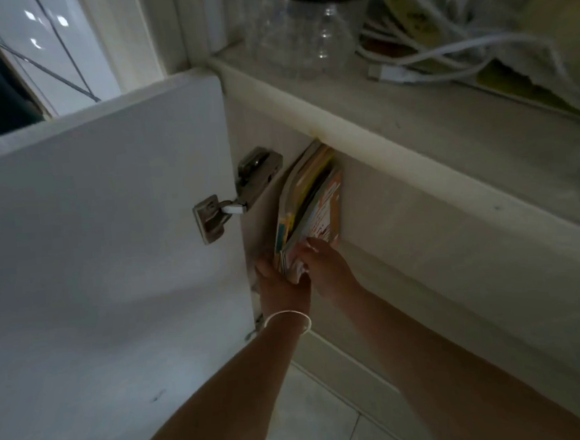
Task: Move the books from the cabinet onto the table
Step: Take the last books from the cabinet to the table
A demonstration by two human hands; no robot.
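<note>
Dim light falls over a pale cabinet (401,219) whose door (104,232) stands swung wide to my left, its metal hinge (232,196) showing, and above it the worktop (428,114) carries a clear plastic jar (302,30) and a tangle of white cables (441,51). The books (310,204) stand as a thin upright bundle at the mouth of the cabinet, just inside the hinge side, their tops close under the lip of the worktop. I have both hands on the lower end: my left hand (283,285), with a bangle (288,318) on the wrist, grips the bundle from the door side, and my right hand (326,265) has its fingers curled against the outer cover, so the bundle is pinched between them. I judge the step in hand to be drawing the bundle out. To do it well I should squeeze evenly so no thin book slips from the middle, tip the tops outward and down to clear the lip, keep away from the hinge, then get one hand beneath before carrying it off.
</note>
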